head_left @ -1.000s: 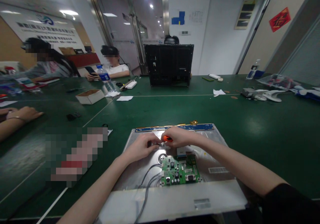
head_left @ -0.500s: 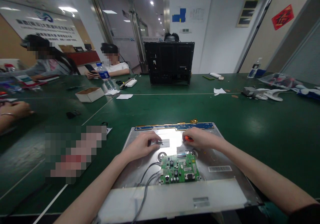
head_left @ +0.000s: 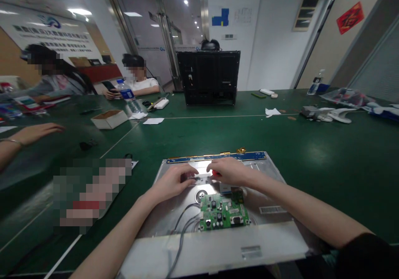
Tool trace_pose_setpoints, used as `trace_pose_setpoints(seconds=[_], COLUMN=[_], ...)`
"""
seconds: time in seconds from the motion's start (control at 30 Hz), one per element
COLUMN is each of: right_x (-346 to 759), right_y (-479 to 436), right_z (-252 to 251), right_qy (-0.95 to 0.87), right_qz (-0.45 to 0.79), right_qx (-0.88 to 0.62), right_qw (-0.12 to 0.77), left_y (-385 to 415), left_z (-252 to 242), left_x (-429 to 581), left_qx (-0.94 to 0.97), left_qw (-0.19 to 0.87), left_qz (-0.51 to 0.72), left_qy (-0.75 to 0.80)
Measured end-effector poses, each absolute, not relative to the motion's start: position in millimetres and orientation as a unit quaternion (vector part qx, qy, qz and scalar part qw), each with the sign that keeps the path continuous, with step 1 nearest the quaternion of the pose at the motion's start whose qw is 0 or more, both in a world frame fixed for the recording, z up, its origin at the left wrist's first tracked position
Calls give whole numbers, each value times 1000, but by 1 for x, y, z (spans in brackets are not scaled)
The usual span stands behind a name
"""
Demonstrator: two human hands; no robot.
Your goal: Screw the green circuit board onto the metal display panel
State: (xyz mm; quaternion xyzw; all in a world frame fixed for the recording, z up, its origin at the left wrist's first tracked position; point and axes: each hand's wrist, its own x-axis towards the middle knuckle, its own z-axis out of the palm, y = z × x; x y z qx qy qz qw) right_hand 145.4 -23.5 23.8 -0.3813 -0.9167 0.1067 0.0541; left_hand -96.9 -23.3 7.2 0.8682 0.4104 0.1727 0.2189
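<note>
A metal display panel (head_left: 268, 187) lies flat, back side up, on the green desk (head_left: 327, 154) directly in front of the person, with a blue strip board (head_left: 249, 156) along its far edge and a green circuit board (head_left: 222, 215) near its middle. Grey cables (head_left: 182, 229) run from the circuit board toward the near edge. Both hands meet on the panel just beyond the circuit board. The left hand (head_left: 173, 182) rests on the metal, fingertips pinched around a small silver piece that is too small to identify. The right hand (head_left: 229, 170) is clenched in a grip on an orange-handled tool (head_left: 215, 173), only a sliver of which shows beneath the fingers, its tip pointed toward the left fingertips. Farther across the desk stand a black monitor shell (head_left: 208, 77), a water bottle (head_left: 126, 95) and a shallow cardboard box (head_left: 109, 119). Another person's hand (head_left: 37, 131) lies on the desk at far left.
</note>
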Motion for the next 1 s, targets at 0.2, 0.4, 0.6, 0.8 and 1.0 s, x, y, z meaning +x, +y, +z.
trace_pose_setpoints(seconds=[0.2,0.4,0.6,0.8,1.0], right_x=[199,228,226,231,223], right_y=[-57,-106,-116,-110,-103], right_z=[22,5,-3,-15,-10], right_qy=[-923,-960,-959,-958,-931], right_qz=[49,-193,-217,-141,0], right_qx=[-379,-192,-162,-202,-299], right_qw=[54,66,80,146,211], left_y=[-59,-100,-106,-103,-85], left_z=[24,24,17,22,11], left_x=[-113,-109,-93,-99,-120], left_qx=[881,922,942,929,875], left_qw=[203,147,85,178,303], left_qz=[174,127,72,82,156], left_qy=[391,336,315,315,343])
